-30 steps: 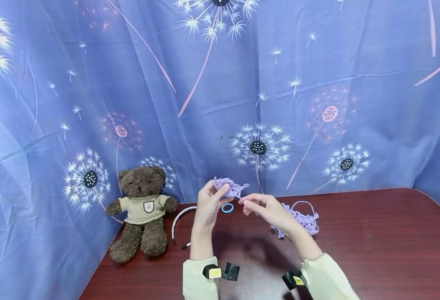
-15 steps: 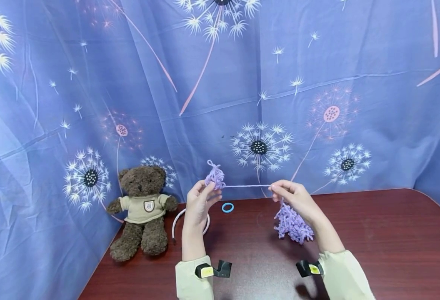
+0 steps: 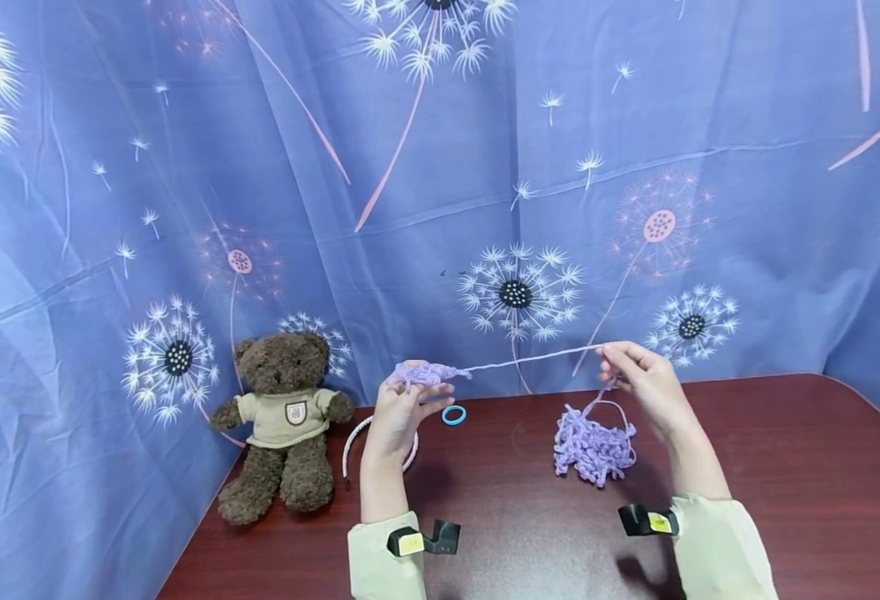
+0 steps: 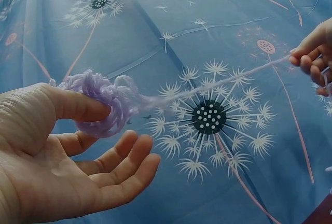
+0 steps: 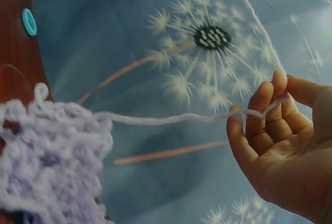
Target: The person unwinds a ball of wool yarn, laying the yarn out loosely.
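Note:
A small bundle of lilac yarn point(image 4: 98, 102) is pinched under the thumb of my left hand point(image 3: 395, 412), whose other fingers spread loosely below it. From this bundle a single yarn strand point(image 3: 533, 359) runs taut, rising slightly to the right. Thumb and forefinger of my right hand point(image 3: 646, 387) pinch the strand's far end. In the right wrist view the yarn passes across the right fingers and leads on to a larger tangled, knotted clump of lilac yarn point(image 3: 593, 448), which hangs below that hand at or just above the table.
A brown teddy bear point(image 3: 282, 425) in a beige shirt sits at the table's left edge. A white headband point(image 3: 347, 454) lies partly behind my left arm, and a blue ring point(image 3: 453, 415) lies near the back edge of the dark red table point(image 3: 507, 508). A dandelion-print curtain point(image 3: 410, 275) hangs behind.
My right hand has moved right and up, drawing out a longer strand from the left bundle. The left hand has shifted left, its bundle turning sideways. The headband shows more.

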`<act>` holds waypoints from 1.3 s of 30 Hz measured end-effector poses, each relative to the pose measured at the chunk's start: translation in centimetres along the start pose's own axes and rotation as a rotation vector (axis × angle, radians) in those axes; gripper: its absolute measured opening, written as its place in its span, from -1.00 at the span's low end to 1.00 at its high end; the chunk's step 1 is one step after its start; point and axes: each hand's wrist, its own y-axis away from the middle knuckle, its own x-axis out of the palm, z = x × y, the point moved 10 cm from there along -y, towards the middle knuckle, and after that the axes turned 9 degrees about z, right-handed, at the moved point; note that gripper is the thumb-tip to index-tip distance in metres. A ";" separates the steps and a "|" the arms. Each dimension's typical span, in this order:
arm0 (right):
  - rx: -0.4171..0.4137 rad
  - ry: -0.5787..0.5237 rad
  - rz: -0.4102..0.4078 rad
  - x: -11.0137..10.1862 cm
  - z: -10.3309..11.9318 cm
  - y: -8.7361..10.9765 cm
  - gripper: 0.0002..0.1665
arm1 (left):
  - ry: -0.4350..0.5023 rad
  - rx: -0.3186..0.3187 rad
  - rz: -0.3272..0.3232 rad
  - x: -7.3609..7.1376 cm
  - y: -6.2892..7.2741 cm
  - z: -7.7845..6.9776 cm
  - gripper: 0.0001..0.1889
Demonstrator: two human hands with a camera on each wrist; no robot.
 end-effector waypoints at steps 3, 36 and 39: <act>-0.021 -0.056 -0.029 -1.3 0.2 0.4 -0.81 | 0.005 0.003 0.009 0.1 0.1 0.0 -0.72; -0.124 -0.489 -0.442 -11.4 -1.1 4.1 -0.80 | 0.008 -0.032 -0.010 -0.5 0.0 0.2 -0.75; -0.117 -0.496 -0.460 -11.7 -1.2 4.4 -0.79 | 0.024 -0.028 -0.013 -0.6 0.1 0.1 -0.77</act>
